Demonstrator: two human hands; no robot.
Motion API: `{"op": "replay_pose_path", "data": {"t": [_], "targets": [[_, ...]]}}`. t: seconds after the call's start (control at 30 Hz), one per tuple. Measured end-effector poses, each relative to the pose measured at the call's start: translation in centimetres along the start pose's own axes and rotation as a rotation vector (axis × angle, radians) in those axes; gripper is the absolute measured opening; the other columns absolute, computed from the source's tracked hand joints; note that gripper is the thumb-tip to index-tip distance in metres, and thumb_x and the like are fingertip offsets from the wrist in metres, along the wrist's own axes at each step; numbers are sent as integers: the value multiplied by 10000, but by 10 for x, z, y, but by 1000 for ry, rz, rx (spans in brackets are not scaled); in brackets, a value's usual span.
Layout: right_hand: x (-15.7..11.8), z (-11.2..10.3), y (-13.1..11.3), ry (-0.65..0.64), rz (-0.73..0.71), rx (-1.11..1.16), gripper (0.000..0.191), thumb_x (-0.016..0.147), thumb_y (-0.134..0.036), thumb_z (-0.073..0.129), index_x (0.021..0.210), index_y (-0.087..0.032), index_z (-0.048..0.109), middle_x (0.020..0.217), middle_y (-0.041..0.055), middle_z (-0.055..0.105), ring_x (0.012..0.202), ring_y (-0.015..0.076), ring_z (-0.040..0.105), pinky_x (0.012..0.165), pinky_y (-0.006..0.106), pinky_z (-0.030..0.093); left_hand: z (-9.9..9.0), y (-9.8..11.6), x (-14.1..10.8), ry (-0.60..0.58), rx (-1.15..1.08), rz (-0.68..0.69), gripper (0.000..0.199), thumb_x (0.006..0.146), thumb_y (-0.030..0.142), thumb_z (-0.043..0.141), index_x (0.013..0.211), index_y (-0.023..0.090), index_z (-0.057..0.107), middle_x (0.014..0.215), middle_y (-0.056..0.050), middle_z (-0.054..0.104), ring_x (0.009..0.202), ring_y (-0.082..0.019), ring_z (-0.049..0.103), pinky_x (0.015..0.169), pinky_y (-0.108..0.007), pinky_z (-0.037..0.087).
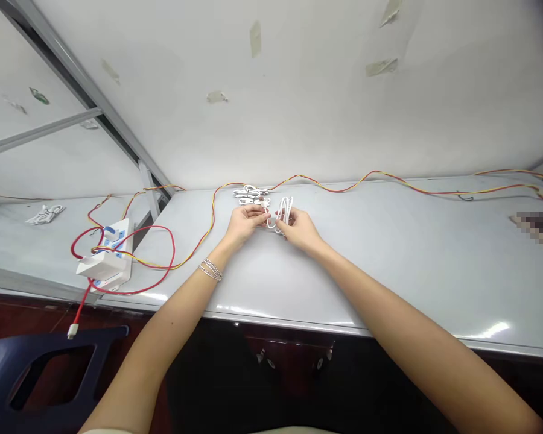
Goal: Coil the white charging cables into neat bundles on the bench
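Observation:
A white cable [284, 211], wound into narrow loops, is held between my two hands above the grey tabletop. The fingers of my right hand [299, 228] pinch the looped part. Closed on the cable's end by its plug is my left hand [248, 222]; a short slack piece runs from there to the loops. Just behind my left hand lie more coiled white cables [250, 193], bound with dark ties. The fingers partly cover the plug, so its type is hard to make out.
A white power strip [125, 265] with a plugged-in adapter and a red cable [172, 253] sits at left. Red and yellow wires [335, 188] run along the wall. Another white cable bundle [46, 214] lies far left. A blue chair [85, 374] stands below the table edge.

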State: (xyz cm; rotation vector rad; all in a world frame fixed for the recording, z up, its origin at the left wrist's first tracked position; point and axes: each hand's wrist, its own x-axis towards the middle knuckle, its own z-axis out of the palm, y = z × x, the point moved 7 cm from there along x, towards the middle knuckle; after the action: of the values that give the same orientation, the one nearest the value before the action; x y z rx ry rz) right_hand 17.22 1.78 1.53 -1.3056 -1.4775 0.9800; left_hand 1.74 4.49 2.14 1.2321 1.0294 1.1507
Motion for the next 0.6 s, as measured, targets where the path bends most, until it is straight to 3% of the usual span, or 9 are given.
{"op": "replay_pose_path", "data": {"t": [0.37, 0.6], "targets": [[0, 0, -2, 7, -7, -1, 208, 761, -300, 643, 912, -158, 661, 865, 61, 713, 708, 175, 621, 634, 281, 470, 0, 1, 0, 3, 7, 28, 397, 540, 310, 903, 784, 101, 669, 788, -60, 694, 679, -156, 644, 654, -298, 523], [-3, 2, -9, -33, -63, 22, 258, 760, -363, 687, 927, -166, 697, 861, 59, 719, 676, 157, 592, 633, 288, 464, -5, -1, 2, 39, -4, 42, 329, 593, 277, 873, 828, 101, 726, 932, -106, 736, 764, -188, 660, 684, -319, 536]]}}
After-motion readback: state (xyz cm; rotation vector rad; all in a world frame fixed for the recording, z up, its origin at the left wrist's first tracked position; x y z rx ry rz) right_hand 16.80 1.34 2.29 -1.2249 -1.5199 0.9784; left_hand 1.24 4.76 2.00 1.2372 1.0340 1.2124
